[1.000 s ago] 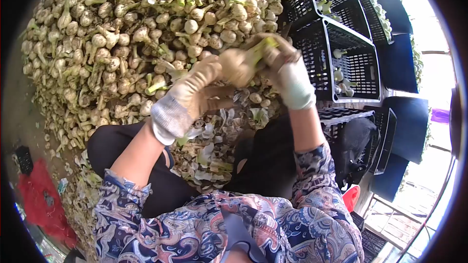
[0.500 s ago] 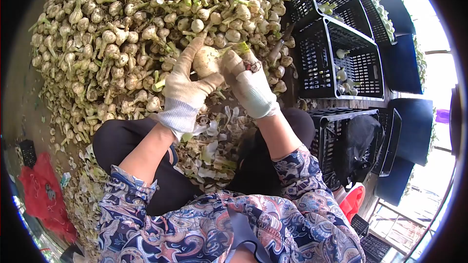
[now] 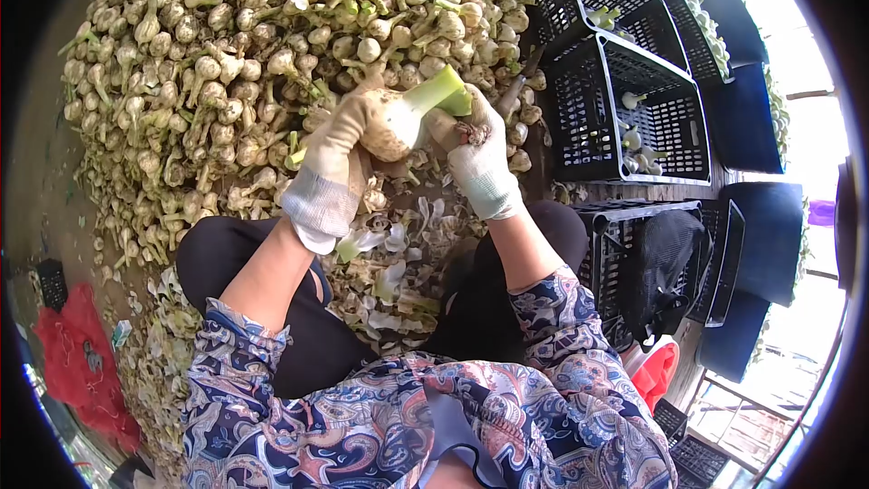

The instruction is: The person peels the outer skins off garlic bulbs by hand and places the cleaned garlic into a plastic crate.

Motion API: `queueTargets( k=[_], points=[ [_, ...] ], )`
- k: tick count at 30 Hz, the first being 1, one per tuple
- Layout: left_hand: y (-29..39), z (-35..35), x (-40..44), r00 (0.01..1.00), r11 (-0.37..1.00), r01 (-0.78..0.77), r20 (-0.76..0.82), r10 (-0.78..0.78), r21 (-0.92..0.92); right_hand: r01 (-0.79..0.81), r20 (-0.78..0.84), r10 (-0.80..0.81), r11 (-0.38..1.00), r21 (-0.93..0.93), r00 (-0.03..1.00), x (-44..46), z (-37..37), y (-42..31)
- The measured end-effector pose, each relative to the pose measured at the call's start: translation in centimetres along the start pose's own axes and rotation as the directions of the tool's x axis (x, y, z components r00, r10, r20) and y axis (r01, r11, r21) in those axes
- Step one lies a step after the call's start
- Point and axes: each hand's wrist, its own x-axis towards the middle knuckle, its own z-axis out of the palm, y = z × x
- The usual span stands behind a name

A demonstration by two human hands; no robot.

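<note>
A large garlic bulb [image 3: 391,129] with a thick cut green stem is held up in front of me, stem pointing up and right. My left hand [image 3: 339,149], in a dirty off-white work glove, is closed around the bulb from the left. My right hand [image 3: 473,149], gloved too, pinches the stem end between thumb and fingers. Something dark reddish-brown shows on the right glove near the thumb; I cannot tell what it is. Beneath both hands, peeled skins [image 3: 389,281] lie between my legs.
A big heap of unpeeled garlic [image 3: 208,118] spreads ahead and to the left. To the right stand black plastic crates [image 3: 625,177], some with a few cleaned bulbs [image 3: 633,139] in them. A black mesh bag [image 3: 670,258] sits closer by. Red netting [image 3: 81,367] lies at far left.
The bulb has tipped so its stem and more of its side now show. My left fingers have gone from outstretched to wrapped around it, and my right hand has shifted on the stem.
</note>
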Motion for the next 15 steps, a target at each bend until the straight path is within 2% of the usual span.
queueTargets(
  k=[1, 2, 3, 5, 6, 8, 9, 10, 11, 12, 13, 14, 15],
  points=[
    [0.4, 0.2, -0.2, 0.995, 0.995, 0.096, 0.024, -0.095, -0.037, -0.039, -0.015, 0.038, 0.998, -0.056, 0.999, 0.0, -0.1, 0.0],
    [0.6, -0.7, -0.1, 0.972, 0.979, 0.206, 0.121, -0.203, -0.009, -0.078, -0.032, 0.075, 0.991, -0.111, 0.997, 0.1, -0.1, 0.1],
    [0.6, -0.5, -0.1, 0.972, 0.979, 0.206, 0.119, -0.203, -0.009, -0.188, -0.014, 0.192, 0.974, 0.129, 0.981, 0.4, -0.5, 0.6],
    [0.5, 1.0, -0.1, 0.982, 0.978, 0.189, -0.034, -0.187, 0.085, -0.139, 0.037, 0.135, 0.983, 0.12, 0.99, 0.6, -1.0, 1.3],
    [0.3, 1.5, 0.0, 0.989, 0.987, 0.124, -0.092, -0.115, 0.099, -0.09, 0.087, 0.08, 0.99, 0.112, 0.993, 0.6, -1.1, 1.5],
    [-0.4, 1.8, -0.3, 0.977, 0.936, 0.055, -0.212, 0.022, 0.349, -0.055, 0.051, 0.052, 0.997, 0.053, 0.997, 0.7, -0.8, 1.5],
    [-0.4, 1.0, -0.2, 0.991, 0.931, 0.057, -0.131, -0.01, 0.36, 0.004, 0.067, -0.001, 0.999, -0.045, 0.998, 0.6, -0.9, 1.1],
    [0.7, 1.1, -0.5, 0.992, 0.93, 0.126, -0.062, -0.111, 0.344, 0.066, 0.088, -0.054, 0.988, -0.141, 0.995, 0.4, -1.0, 0.7],
    [1.8, 1.2, -0.8, 0.978, 0.922, 0.194, 0.009, -0.209, 0.334, -0.019, 0.073, 0.021, 0.999, -0.03, 0.997, 0.2, -1.0, 0.5],
    [1.7, 0.6, -0.7, 0.954, 0.951, 0.181, 0.192, -0.232, 0.25, -0.134, 0.089, 0.121, 0.979, 0.156, 0.989, 0.3, -1.4, 0.5],
    [1.9, 0.6, -0.9, 0.936, 0.954, 0.247, 0.213, -0.281, 0.173, -0.244, 0.121, 0.215, 0.91, 0.335, 0.969, 0.3, -1.9, 0.7],
    [2.1, 0.8, -1.0, 0.914, 0.944, 0.315, 0.237, -0.329, 0.098, -0.243, 0.118, 0.215, 0.909, 0.34, 0.969, 0.4, -2.0, 1.0],
    [2.2, 1.2, -0.7, 0.918, 0.938, 0.307, 0.209, -0.336, 0.158, -0.225, 0.068, 0.215, 0.912, 0.344, 0.974, 0.4, -2.1, 1.3]
  ],
)
